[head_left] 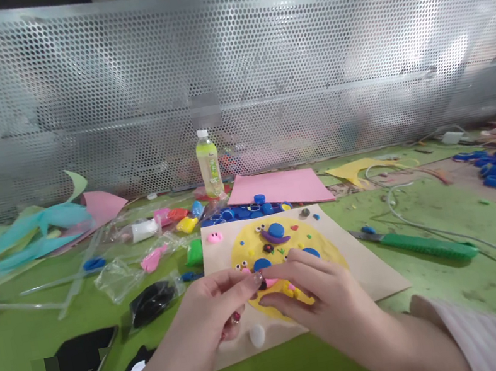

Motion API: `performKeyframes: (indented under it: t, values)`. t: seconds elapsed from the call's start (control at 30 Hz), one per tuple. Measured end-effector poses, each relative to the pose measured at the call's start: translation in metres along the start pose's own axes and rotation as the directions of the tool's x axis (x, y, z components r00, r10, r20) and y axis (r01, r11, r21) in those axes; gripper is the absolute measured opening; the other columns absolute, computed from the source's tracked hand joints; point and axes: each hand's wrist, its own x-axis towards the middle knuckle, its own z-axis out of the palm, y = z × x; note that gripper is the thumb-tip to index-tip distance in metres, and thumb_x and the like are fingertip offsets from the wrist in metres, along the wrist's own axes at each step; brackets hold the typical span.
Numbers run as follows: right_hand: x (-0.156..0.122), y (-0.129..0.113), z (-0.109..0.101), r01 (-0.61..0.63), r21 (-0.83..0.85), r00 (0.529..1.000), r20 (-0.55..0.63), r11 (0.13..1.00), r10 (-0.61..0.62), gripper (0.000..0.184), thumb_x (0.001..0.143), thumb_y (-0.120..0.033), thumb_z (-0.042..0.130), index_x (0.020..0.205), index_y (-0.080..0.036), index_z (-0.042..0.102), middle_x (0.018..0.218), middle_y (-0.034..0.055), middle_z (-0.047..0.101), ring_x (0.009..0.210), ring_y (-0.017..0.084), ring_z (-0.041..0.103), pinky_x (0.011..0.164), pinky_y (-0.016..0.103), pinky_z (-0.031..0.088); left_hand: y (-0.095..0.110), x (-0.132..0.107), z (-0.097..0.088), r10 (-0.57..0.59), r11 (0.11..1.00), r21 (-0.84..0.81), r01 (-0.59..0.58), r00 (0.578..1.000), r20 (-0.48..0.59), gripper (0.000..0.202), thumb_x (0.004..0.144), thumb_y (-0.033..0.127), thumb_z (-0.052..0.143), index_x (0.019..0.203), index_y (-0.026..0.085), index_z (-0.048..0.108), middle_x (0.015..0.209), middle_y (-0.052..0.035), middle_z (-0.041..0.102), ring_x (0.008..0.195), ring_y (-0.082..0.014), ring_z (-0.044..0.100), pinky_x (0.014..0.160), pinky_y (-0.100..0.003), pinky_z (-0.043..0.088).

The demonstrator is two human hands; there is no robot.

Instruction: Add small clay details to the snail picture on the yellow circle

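Both my hands meet above a picture on a beige board [369,273], which has a yellow clay circle [337,253] with clay and cap figures. My left hand [223,302] is closed, thumb and finger pinched at a small dark piece that looks like black clay [262,283], mostly hidden by the fingertips. My right hand [317,288] reaches the same spot with its index fingertip; its thumb is apart from the fingers. Snail-like figures with blue bottle caps [276,230] and googly eyes sit on the circle. A white clay lump [257,336] rests near the board's front edge.
Bagged black clay [152,301] and a green clay pack [194,253] lie left of the board. A green utility knife [426,245] and a white cable [479,244] lie right. Behind stand a drink bottle [209,166], pink paper [280,187] and a perforated metal screen [225,55].
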Motion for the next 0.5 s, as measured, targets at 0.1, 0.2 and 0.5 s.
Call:
performKeyframes:
  t: [0.1, 0.2, 0.5]
  values:
    - [-0.001, 0.000, 0.000, 0.192, -0.161, 0.976, -0.074, 0.968, -0.206, 0.014, 0.095, -0.020, 0.058, 0.096, -0.014, 0.071, 0.075, 0.0034, 0.064, 0.063, 0.012, 0.059, 0.056, 0.021, 0.048, -0.002, -0.002, 0.001, 0.013, 0.999, -0.035, -0.012, 1.000, 0.019, 0.036, 0.071, 0.051, 0.081, 0.080, 0.016, 0.074, 0.062, 0.0063, 0.038, 0.050, -0.0055, 0.018, 0.046, -0.022, 0.012]
    - [0.000, -0.002, 0.000, 0.228, -0.254, 0.965, -0.066, 0.940, -0.252, 0.018, 0.098, -0.020, 0.055, 0.095, -0.013, 0.071, 0.072, 0.0028, 0.063, 0.059, 0.012, 0.059, 0.054, 0.021, 0.049, -0.001, -0.002, 0.001, 0.010, 0.999, -0.050, -0.010, 1.000, 0.005, 0.036, 0.070, 0.051, 0.082, 0.077, 0.017, 0.073, 0.062, 0.0065, 0.037, 0.050, -0.0052, 0.019, 0.046, -0.021, 0.012]
    - [0.009, -0.006, -0.010, 0.381, -0.475, 0.915, 0.070, 0.793, -0.398, 0.032, 0.101, -0.014, 0.042, 0.109, -0.002, 0.070, 0.067, 0.0043, 0.062, 0.049, 0.012, 0.056, 0.042, 0.026, 0.042, 0.009, -0.006, 0.009, 0.018, 0.984, -0.177, -0.010, 0.999, 0.047, 0.029, 0.076, 0.047, 0.078, 0.075, 0.018, 0.076, 0.064, 0.0033, 0.046, 0.055, -0.0075, 0.030, 0.045, -0.017, 0.022]
